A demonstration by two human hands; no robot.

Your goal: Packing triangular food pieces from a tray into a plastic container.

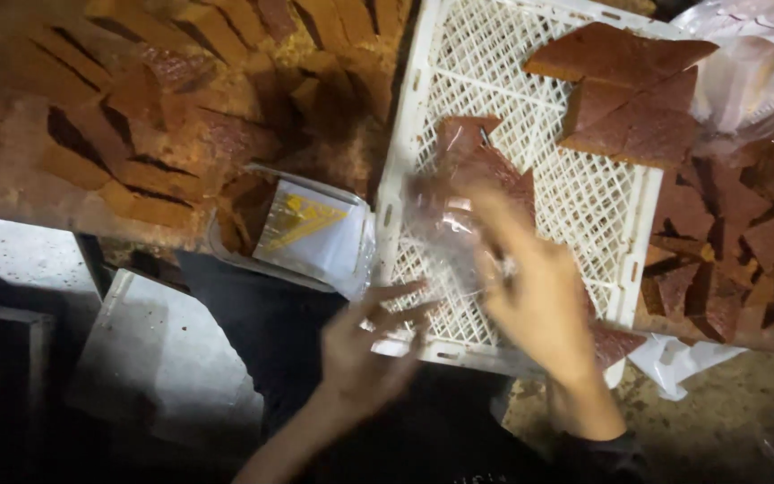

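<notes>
Your left hand (365, 345) comes up from the bottom edge on a bare forearm, palm turned away from you, fingers spread loosely and pointing up and to the right. Your right hand (530, 287) sits higher and just to the right of it, wrist bent, back of the hand toward the camera, fingers curled inward and upward in a pinching pose. Both are blurred. The two hands are close together, fingertips nearly meeting.
</notes>
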